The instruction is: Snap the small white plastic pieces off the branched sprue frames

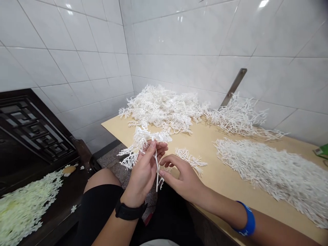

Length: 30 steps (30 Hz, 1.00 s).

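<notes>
My left hand (146, 167) is closed around a white plastic artificial branch (157, 181). The branch's stem points down, and its bushy, many-tipped sprays (143, 138) spread above and to the left of the fingers. Beside the stem, the thumb and index finger of my right hand (176, 172) pinch at a small white sprig (161, 184). Its upper end is hidden by the fingers. A loose white spray (191, 160) lies on the tabletop just behind my right hand.
On the tan table (202, 145) are a large heap of white sprays (164, 106), a smaller pile of branches (235, 116) and a long row of white stems (271, 171). A metal bar (233, 87) leans by the tiled wall. Pale yellow-green flowers (28, 205) cover a dark wooden bench (66, 198) at left.
</notes>
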Motion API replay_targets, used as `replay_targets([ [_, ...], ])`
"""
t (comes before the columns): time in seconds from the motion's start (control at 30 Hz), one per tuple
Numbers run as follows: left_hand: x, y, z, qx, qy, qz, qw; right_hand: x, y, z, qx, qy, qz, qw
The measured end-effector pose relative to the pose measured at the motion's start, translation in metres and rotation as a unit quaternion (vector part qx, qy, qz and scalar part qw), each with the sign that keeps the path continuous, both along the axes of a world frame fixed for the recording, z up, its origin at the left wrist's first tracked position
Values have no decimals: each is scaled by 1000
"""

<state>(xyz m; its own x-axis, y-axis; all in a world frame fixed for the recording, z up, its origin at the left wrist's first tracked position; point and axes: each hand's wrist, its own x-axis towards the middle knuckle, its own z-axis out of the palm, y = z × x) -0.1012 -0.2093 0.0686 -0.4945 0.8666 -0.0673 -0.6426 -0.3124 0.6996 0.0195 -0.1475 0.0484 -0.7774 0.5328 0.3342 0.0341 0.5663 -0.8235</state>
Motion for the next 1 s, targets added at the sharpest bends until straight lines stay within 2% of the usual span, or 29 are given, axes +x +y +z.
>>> replay_targets([
  [0.1,3,0,-4,-19,33,1,999,-4,-1,-1,6,1,-2,1000],
  [0.2,4,-1,-7,-41,64,-33,997,-7,-1,-1,4,4,27,1000],
  [0.37,-16,-7,-17,-52,143,-109,982,-3,2,-3,-33,16,22,999],
  [0.43,-27,-9,-24,-68,182,-105,975,-1,1,-3,-37,10,31,999],
  [0.53,-35,-11,-29,-94,213,-67,970,0,0,-2,-56,-30,36,997],
  [0.63,-29,-11,-26,-93,162,-61,981,-2,0,0,-112,-78,51,989],
  [0.77,-17,-8,-14,-40,6,-110,993,-3,2,0,-159,-80,70,982],
  [0.9,-20,4,-2,-6,-94,-85,992,-2,1,3,-146,-92,88,981],
  [1.0,-31,23,6,-33,-155,-121,980,-5,6,6,-121,-76,64,988],
])
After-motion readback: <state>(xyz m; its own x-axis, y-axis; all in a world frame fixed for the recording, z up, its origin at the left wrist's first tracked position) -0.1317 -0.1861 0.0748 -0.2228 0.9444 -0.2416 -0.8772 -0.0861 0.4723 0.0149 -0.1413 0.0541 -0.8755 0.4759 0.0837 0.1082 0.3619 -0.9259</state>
